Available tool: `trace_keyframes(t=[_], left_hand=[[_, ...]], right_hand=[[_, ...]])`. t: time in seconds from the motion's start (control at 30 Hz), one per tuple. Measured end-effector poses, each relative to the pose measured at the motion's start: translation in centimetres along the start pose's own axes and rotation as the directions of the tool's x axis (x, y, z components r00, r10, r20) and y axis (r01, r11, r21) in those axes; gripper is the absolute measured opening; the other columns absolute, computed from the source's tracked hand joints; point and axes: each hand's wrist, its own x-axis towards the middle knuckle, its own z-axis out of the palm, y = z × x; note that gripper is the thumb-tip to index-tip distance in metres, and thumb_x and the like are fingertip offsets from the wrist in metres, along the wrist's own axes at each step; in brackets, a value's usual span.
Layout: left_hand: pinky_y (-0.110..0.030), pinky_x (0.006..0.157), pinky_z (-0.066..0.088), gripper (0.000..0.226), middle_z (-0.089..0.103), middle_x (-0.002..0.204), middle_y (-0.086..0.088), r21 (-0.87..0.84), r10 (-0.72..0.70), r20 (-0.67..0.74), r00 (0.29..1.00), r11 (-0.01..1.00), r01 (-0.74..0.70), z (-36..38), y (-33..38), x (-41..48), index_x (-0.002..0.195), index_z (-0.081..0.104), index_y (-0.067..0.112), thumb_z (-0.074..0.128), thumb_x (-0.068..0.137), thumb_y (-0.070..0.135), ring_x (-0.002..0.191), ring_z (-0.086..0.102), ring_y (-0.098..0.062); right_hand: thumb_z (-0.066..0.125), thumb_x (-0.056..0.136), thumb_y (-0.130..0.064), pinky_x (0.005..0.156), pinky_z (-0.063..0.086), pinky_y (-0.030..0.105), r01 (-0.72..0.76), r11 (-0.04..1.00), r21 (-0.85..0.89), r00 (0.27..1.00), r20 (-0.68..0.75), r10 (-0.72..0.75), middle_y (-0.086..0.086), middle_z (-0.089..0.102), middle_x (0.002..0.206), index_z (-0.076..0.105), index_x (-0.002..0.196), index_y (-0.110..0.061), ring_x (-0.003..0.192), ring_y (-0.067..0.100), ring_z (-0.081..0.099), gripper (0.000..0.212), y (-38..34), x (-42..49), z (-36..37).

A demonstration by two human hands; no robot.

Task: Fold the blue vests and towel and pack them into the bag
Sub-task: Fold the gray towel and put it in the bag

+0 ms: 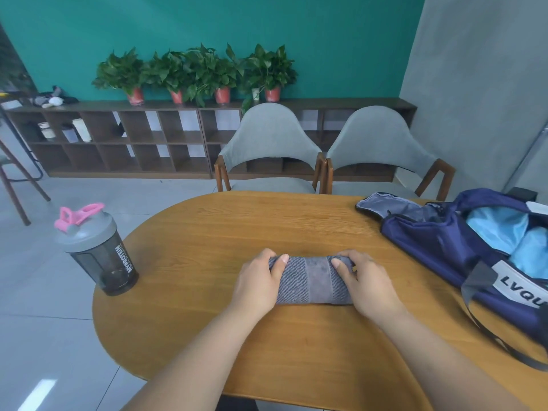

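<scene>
A grey towel [314, 280] lies folded into a small thick rectangle in the middle of the wooden table [225, 238]. My left hand [258, 281] grips its left end, thumb on top and fingers curled round the far edge. My right hand [366, 281] grips its right end the same way. A navy sports bag [444, 241] lies open at the right of the table. Light blue fabric [504, 232] shows inside its opening; I cannot tell whether it is the vests or the lining.
A dark shaker bottle [99, 250] with a grey lid and pink cap stands at the table's left edge. Two grey chairs [269, 143] stand behind the table. A low shelf with potted plants [195, 72] runs along the teal wall.
</scene>
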Motion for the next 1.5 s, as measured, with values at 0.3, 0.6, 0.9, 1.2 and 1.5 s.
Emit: trace_keyframes(t=[0.3, 0.6, 0.9, 1.2, 1.5], left_hand=[[-0.040, 0.087, 0.053, 0.045, 0.055, 0.113, 0.001, 0.299, -0.154, 0.039, 0.987, 0.945, 0.136, 0.8, -0.2, 2.8, 0.115, 0.063, 0.030, 0.049, 0.099, 0.069, 0.110, 0.056, -0.023], [-0.036, 0.076, 0.049, 0.045, 0.059, 0.111, -0.002, 0.416, -0.134, 0.142, 0.981, 0.907, 0.064, 1.3, 0.0, 3.6, 0.118, 0.065, 0.029, 0.037, 0.107, 0.062, 0.101, 0.062, -0.026], [-0.036, 0.072, 0.051, 0.053, 0.067, 0.107, 0.000, 0.391, -0.062, 0.026, 0.998, 0.919, 0.047, 0.8, 0.2, 2.1, 0.115, 0.062, 0.027, 0.034, 0.102, 0.070, 0.094, 0.067, -0.025], [-0.038, 0.078, 0.052, 0.069, 0.071, 0.104, -0.004, 0.205, -0.284, 0.025, 0.959, 0.940, 0.273, 0.8, 1.6, -1.4, 0.114, 0.055, 0.020, 0.029, 0.096, 0.081, 0.099, 0.067, -0.030], [-0.044, 0.081, 0.065, 0.051, 0.080, 0.098, -0.005, -0.774, -0.481, 0.423, 0.768, 0.249, 0.582, 3.3, 7.0, -4.5, 0.110, 0.071, 0.015, 0.094, 0.075, 0.044, 0.090, 0.078, -0.026]], right_hand=[[0.043, 0.108, -0.046, 0.076, 0.047, 0.037, -0.079, 0.911, -0.406, 0.990, 0.074, 0.119, 0.001, 0.050, 0.119, 0.060, 0.132, -0.041, 0.103, 0.029, 0.060, 0.030, -2.2, 1.6, 2.0], [0.057, 0.089, -0.004, 0.099, 0.049, 0.039, 0.165, 0.856, -0.490, 0.924, 0.380, 0.039, -0.008, 0.059, 0.128, 0.056, 0.136, -0.045, 0.124, 0.025, 0.056, 0.063, -2.8, 3.8, 2.7], [0.022, 0.108, -0.058, 0.101, 0.045, 0.045, 0.166, 0.859, -0.485, 0.913, 0.404, 0.052, 0.001, 0.060, 0.127, 0.059, 0.128, -0.028, 0.124, 0.027, 0.051, 0.052, -5.1, 2.7, 2.6], [0.022, 0.108, -0.056, 0.100, 0.044, 0.046, -0.124, 0.904, -0.409, 0.972, 0.132, 0.193, 0.002, 0.059, 0.130, 0.058, 0.131, -0.029, 0.123, 0.028, 0.049, 0.050, -3.9, -0.1, 3.2], [0.027, 0.109, -0.052, 0.099, 0.043, 0.048, -0.297, 0.950, -0.101, 0.955, -0.053, 0.293, 0.006, 0.060, 0.127, 0.057, 0.124, -0.027, 0.123, 0.034, 0.049, 0.042, -4.7, -5.0, 2.6]])
